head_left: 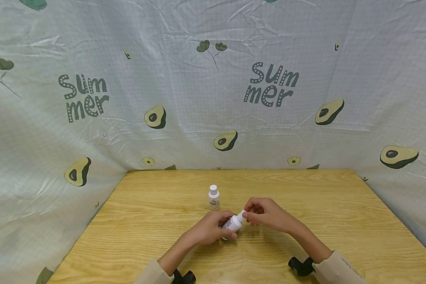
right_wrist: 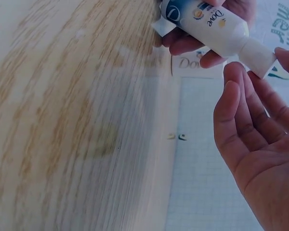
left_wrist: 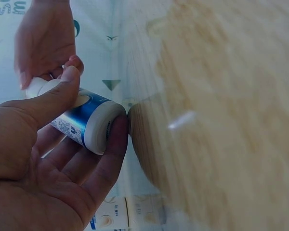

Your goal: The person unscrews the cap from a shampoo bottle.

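Observation:
A small white Dove bottle (head_left: pixel 233 223) with a blue label band lies tilted in my left hand (head_left: pixel 210 228), its capped end pointing up and right. My left thumb and fingers wrap round the bottle's body, close over the table. At the other end, my right hand (head_left: pixel 266 214) pinches the white cap (right_wrist: pixel 258 57) between thumb and fingertips. The cap sits on the bottle's neck. Just behind my left hand a second small white bottle (head_left: pixel 214 198) with a white cap stands upright on the table.
The wooden table (head_left: pixel 156 209) runs back to a hanging cloth (head_left: pixel 184 86) printed with avocados and lettering, which also closes off both sides. A black wrist mount (head_left: pixel 301 266) sits under my right forearm, another (head_left: pixel 184 277) under my left.

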Available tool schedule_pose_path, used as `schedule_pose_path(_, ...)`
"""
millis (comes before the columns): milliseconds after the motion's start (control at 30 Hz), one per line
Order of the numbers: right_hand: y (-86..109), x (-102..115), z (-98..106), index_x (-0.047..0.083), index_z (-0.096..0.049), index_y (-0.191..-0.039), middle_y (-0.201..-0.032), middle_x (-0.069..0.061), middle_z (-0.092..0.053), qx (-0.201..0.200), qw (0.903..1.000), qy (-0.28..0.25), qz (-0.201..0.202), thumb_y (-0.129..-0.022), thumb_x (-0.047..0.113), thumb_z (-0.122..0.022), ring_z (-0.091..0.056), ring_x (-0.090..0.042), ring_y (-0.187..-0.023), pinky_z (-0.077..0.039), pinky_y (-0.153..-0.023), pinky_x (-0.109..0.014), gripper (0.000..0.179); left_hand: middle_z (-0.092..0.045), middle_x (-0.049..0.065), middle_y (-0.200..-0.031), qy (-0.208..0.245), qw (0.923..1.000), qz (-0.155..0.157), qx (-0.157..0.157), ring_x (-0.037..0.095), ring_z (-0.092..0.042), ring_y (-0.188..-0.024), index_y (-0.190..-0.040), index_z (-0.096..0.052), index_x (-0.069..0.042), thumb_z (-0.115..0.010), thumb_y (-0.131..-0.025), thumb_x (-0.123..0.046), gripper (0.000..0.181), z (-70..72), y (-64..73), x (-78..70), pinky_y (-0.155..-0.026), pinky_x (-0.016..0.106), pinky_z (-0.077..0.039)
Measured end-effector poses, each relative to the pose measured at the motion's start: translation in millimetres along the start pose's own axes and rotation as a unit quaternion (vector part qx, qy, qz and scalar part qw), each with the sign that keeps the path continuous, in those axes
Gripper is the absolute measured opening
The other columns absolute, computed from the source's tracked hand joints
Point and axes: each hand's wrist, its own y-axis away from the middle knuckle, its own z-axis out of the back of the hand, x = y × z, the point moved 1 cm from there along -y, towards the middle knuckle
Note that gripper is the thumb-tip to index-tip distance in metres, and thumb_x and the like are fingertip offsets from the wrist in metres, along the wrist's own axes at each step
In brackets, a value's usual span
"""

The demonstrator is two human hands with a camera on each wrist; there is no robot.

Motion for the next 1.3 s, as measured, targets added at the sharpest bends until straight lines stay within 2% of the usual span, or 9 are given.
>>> schedule_pose_path(167,0.3,-1.8,1.3,0.004,-0.067,-0.112,-0.091,-0.014,-0.071,0.008,0.9999,-0.006,0.01,-0.104,0.021,-0.062,-0.069,-0.036,-0.076,-0.061,-0.067,-0.04,0.019,-0.073,0.001,-0.116,-0.001,1.0,-0.001,0.0,0.008,-0.069,-0.102,-0.124,-0.07,-0.017,-0.081,-0.09,-0.02,0.036,0.1,-0.2,-0.1,-0.084,0.025,-0.053)
schedule_pose_path(333,-0.5,-0.8,0.9,0.008,-0.068,-0.112,-0.092,-0.017,-0.072,-0.001,1.0,0.003,0.0,-0.105,0.026,-0.062,-0.07,-0.037,-0.075,-0.06,-0.066,-0.039,0.021,-0.073,0.001,-0.115,0.002,1.0,0.001,0.0,0.008,-0.069,-0.1,-0.123,-0.07,-0.017,-0.081,-0.09,-0.02,0.035,0.1,-0.3,-0.3,-0.084,0.026,-0.053)
schedule_pose_path(467,-0.4,-0.2,1.5,0.007,-0.068,-0.108,-0.092,-0.014,-0.072,0.0,1.0,0.005,0.0,-0.105,0.026,-0.062,-0.07,-0.036,-0.076,-0.06,-0.066,-0.04,0.019,-0.073,0.001,-0.114,0.003,1.0,0.0,0.0,0.007,-0.068,-0.099,-0.123,-0.07,-0.017,-0.081,-0.09,-0.02,0.034,0.6,-0.2,-0.6,-0.083,0.025,-0.053)
schedule_pose_path(700,0.8,2.6,1.6,0.005,-0.066,-0.114,-0.092,-0.017,-0.072,0.003,1.0,-0.003,0.004,-0.104,0.024,-0.063,-0.07,-0.036,-0.076,-0.061,-0.067,-0.041,0.021,-0.073,0.001,-0.114,0.004,1.0,0.001,0.002,0.008,-0.068,-0.1,-0.123,-0.07,-0.017,-0.081,-0.09,-0.02,0.035,1.2,-0.6,-0.2,-0.083,0.026,-0.053)
schedule_pose_path(800,0.7,3.1,0.8,0.007,-0.067,-0.112,-0.093,-0.016,-0.072,-0.002,1.0,0.003,-0.002,-0.105,0.026,-0.061,-0.07,-0.035,-0.076,-0.06,-0.067,-0.039,0.021,-0.073,0.001,-0.115,0.002,1.0,0.002,0.002,0.008,-0.068,-0.1,-0.123,-0.069,-0.017,-0.081,-0.09,-0.019,0.035,1.1,-0.6,0.0,-0.084,0.026,-0.053)
schedule_pose_path(967,1.2,2.0,1.1,0.004,-0.067,-0.107,-0.091,-0.014,-0.072,0.001,1.0,0.007,0.002,-0.104,0.023,-0.063,-0.069,-0.033,-0.075,-0.06,-0.066,-0.038,0.02,-0.073,0.002,-0.115,0.007,1.0,0.001,0.005,0.008,-0.069,-0.101,-0.124,-0.069,-0.016,-0.081,-0.09,-0.018,0.036,0.5,-0.6,-0.7,-0.084,0.025,-0.053)
schedule_pose_path(1133,2.0,1.9,1.4,0.002,-0.066,-0.113,-0.092,-0.015,-0.072,0.006,0.9999,0.0,0.009,-0.103,0.02,-0.063,-0.069,-0.034,-0.075,-0.06,-0.066,-0.039,0.02,-0.073,0.001,-0.115,0.005,1.0,0.003,0.006,0.008,-0.069,-0.101,-0.124,-0.069,-0.016,-0.081,-0.09,-0.019,0.036,0.7,-0.7,-0.4,-0.084,0.025,-0.053)
schedule_pose_path(1300,1.9,2.5,0.5,0.005,-0.066,-0.113,-0.092,-0.015,-0.072,0.002,1.0,0.004,0.001,-0.105,0.024,-0.062,-0.07,-0.035,-0.076,-0.06,-0.067,-0.04,0.021,-0.073,0.001,-0.115,0.002,1.0,0.007,0.006,0.008,-0.069,-0.101,-0.124,-0.069,-0.017,-0.081,-0.09,-0.021,0.036,0.7,-0.8,0.6,-0.084,0.026,-0.053)
